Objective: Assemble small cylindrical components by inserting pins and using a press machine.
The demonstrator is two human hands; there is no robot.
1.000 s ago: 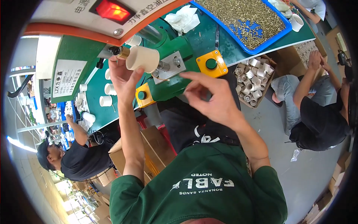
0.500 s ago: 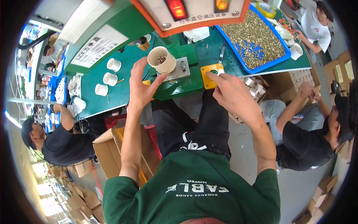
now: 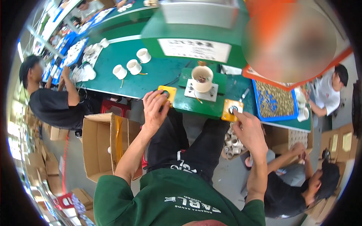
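Head view: clock centred on the white cup, twelve toward the top of the picture.
White cup: upright on the metal plate of the green press base; small dark bits inside, too small to identify.
Wire end: at six o'clock, hanging down the front of the plate.
Brass-coloured fitting: at twelve, under the green press head; cannot tell whether it meets the cup's rim.
Left hand: at eight o'clock, loosely arched, holding nothing, fingers over the left yellow button box; cannot tell if its button is down.
Right hand: between four and five, empty, index finger on the button of the right yellow button box, other fingers loosely curled.
Blue tray: between three and four, full of small brass pieces.
Three white cups: between nine and ten, standing apart on the green surface.
Button handling: probably best pressed squarely and together, fingertips well outside the plate.
Cup seating: worth checking it sits flat and centred beneath the fitting; a tilt could crush the rim.
Wire care: should lie clear of the cup's foot, else it may get pinched.
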